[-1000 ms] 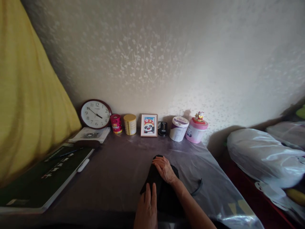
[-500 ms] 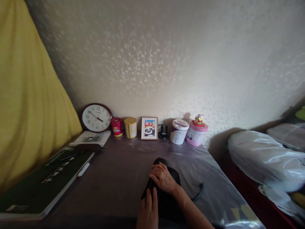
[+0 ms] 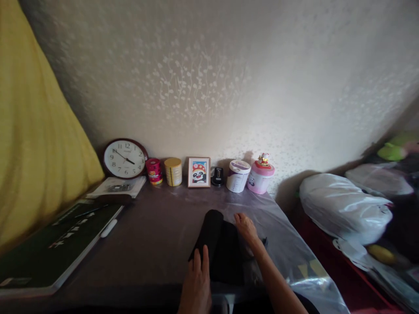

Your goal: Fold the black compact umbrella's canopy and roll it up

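A piece of black cloth (image 3: 225, 257) lies on the table, its left part rolled into a thick tube and its right part flat. My left hand (image 3: 198, 279) rests on the near end of the roll, fingers stretched out and somewhat apart. At the far right corner of the flat part is my right hand (image 3: 246, 227), its fingers curled together at the cloth's edge; the fingertips are partly hidden. A dark strap (image 3: 265, 242) shows just right of my right wrist, mostly covered by the arm.
Along the wall stand a clock (image 3: 126, 158), a red can (image 3: 153, 171), a yellow can (image 3: 173, 172), a framed panda picture (image 3: 199, 172), a small black object (image 3: 218, 176) and two tubs (image 3: 238, 176). A green book (image 3: 62, 244) lies left; white bags (image 3: 340, 205) sit right.
My right hand has lifted off the roll and moved right to the cloth's far right edge, uncovering the roll. My left hand stays on the roll. The view has shifted slightly right.
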Demonstrator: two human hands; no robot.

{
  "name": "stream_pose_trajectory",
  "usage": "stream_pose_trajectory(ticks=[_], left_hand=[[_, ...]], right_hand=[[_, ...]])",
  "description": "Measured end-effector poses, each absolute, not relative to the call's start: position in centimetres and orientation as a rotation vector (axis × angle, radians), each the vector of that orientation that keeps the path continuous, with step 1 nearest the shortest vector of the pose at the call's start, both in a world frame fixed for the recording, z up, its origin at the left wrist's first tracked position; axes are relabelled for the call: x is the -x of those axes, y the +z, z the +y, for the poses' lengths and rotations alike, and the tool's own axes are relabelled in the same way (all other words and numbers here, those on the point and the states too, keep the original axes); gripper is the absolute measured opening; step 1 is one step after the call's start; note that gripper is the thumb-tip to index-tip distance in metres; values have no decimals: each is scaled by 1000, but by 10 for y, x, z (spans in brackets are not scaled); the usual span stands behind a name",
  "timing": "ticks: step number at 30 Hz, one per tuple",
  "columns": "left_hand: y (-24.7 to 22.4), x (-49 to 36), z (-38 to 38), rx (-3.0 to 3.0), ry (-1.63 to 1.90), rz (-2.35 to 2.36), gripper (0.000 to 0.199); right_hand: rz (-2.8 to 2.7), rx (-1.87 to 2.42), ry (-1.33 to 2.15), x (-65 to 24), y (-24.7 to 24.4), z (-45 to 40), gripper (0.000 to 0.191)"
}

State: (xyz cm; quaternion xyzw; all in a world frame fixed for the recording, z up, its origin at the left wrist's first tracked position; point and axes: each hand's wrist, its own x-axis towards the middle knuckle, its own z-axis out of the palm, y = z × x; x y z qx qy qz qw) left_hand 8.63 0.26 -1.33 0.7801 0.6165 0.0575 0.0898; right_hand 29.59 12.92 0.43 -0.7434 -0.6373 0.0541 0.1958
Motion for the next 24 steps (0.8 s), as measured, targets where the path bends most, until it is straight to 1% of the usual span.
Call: stream_pose_trajectory(ticks=[2,4,7,9,13,15,19,24], left_hand=[[-10,-86,1,-2317,174,1853,72],[-8,-85,1,-2323,196,1855,70],[-8,-84,0,-2329,242,1839,69],[-8,-83,0,-2324,249,1830,70],[-5,-81,-2,-2311,214,1814,75],[-2,-80,-2,-2309,198,1801,78],[4,-81,-2,-2276,180,1805,85],[5,-82,-1,-2262,160,1802,88]], right_hand=[[-1796,2093,247,-307,2,112,20],[-1785,2102,387,-309,0,99,20],[-1704,2134,545,-299,-2,88,33],[-1633,2120,536,-290,-3,83,36],[-1528,2036,384,-273,-8,78,33],[-1503,2002,362,-268,-10,77,32],[-1491,1845,467,-258,-6,82,26],[-1435,1628,596,-239,5,91,29]])
